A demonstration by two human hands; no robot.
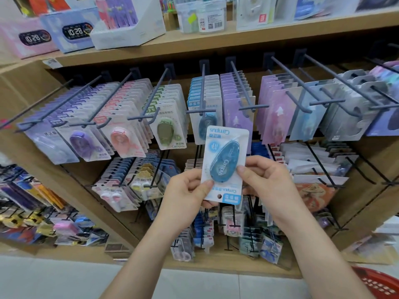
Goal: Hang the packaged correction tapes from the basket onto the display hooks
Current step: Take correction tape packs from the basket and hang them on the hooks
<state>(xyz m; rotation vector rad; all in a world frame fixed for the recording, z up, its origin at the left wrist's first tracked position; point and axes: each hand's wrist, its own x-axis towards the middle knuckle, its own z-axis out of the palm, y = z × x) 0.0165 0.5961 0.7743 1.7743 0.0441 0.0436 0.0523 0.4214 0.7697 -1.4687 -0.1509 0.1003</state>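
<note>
Both my hands hold one blue packaged correction tape (223, 165) upside down, its hanging hole at the bottom. My left hand (190, 190) pinches its lower left edge. My right hand (263, 180) grips its right side, thumb on the blue tape body. The pack hovers just below a display hook (203, 91) that carries a row of matching blue packs (205, 108). The red basket (380, 281) shows at the bottom right corner; its contents are out of sight.
Neighbouring hooks carry purple (79, 137), pink (121, 134) and green (166, 124) tape packs to the left, lilac and grey packs (278, 113) to the right. Lower hooks hold more stationery. A wooden shelf (194, 42) above bears boxes and clocks.
</note>
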